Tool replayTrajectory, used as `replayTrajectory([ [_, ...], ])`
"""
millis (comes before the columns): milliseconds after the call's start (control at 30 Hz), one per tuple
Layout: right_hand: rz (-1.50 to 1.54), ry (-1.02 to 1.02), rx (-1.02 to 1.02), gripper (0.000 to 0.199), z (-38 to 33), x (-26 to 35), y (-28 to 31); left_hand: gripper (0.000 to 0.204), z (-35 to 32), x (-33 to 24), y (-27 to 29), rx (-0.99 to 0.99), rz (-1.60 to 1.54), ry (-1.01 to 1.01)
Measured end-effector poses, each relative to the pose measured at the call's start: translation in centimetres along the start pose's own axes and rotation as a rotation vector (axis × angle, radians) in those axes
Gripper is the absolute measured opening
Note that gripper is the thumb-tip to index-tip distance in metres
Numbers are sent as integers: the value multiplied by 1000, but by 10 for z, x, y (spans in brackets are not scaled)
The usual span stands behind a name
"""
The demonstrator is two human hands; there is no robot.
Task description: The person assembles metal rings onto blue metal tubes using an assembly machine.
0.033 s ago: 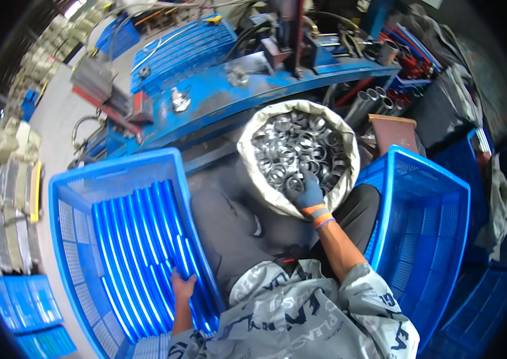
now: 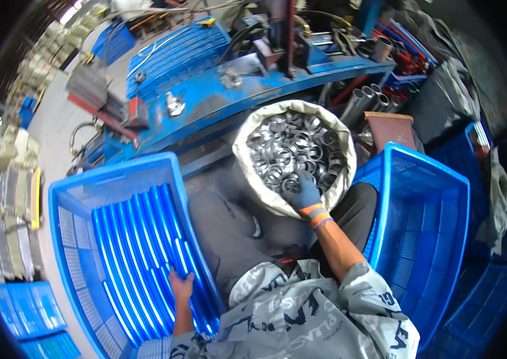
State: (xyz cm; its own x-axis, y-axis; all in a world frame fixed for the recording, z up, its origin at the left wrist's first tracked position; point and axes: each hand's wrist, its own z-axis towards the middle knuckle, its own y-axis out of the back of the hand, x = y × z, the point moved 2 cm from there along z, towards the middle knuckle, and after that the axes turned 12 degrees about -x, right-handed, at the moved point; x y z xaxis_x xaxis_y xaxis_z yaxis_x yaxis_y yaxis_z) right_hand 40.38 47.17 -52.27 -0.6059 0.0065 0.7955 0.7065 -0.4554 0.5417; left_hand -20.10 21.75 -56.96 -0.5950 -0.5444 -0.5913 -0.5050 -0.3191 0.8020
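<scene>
Rings [image 2: 298, 140] of shiny metal fill a pale cloth sack [image 2: 270, 200], the gloved right hand [image 2: 306, 192] among them, grip unclear; the bare left hand [image 2: 182, 287], thumb spread wide, touches glossy blue tubes [image 2: 136, 251].

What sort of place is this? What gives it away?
Probably a factory or metalworking shop: a sack full of shiny metal rings, a crate of long blue tubes, and a worn blue workbench.
</scene>
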Motion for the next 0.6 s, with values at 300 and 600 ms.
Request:
replayTrajectory([
  [300,-388,147,-483,86,130,-38,105,89,-3,-413,-138,157,-560,-360],
  [600,-77,-326,-210,82,252,-152,112,63,114,-467,-331,266,-475,-221],
])
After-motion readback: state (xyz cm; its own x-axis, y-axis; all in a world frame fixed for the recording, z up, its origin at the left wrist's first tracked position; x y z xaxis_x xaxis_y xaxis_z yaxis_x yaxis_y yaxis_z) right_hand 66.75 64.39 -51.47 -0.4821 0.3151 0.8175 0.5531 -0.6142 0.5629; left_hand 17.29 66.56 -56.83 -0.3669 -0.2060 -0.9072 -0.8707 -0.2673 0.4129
